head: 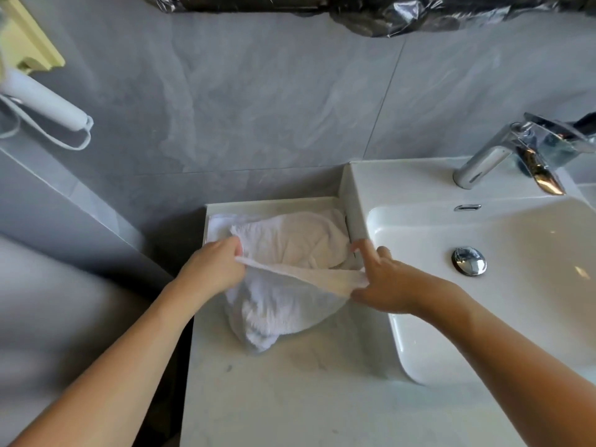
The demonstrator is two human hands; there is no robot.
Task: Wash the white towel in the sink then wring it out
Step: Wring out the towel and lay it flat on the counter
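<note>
The white towel (pixel 290 272) lies bunched on the pale counter (pixel 290 382), left of the white sink (pixel 503 285). My left hand (pixel 214 267) grips the towel's left end, and my right hand (pixel 383 282) pinches its right end beside the sink's rim. A hemmed edge of the towel is stretched tight between the two hands. The rest of the cloth sags in folds below and behind that edge. The sink basin looks dry, with a chrome drain plug (pixel 469 261) in its floor.
A chrome faucet (pixel 503 150) stands at the sink's back right, no water running. A white hair dryer (pixel 42 101) with its cord hangs on the wall at far left. Grey tiled wall rises behind the counter. Dark plastic sheeting (pixel 387 11) covers the top edge.
</note>
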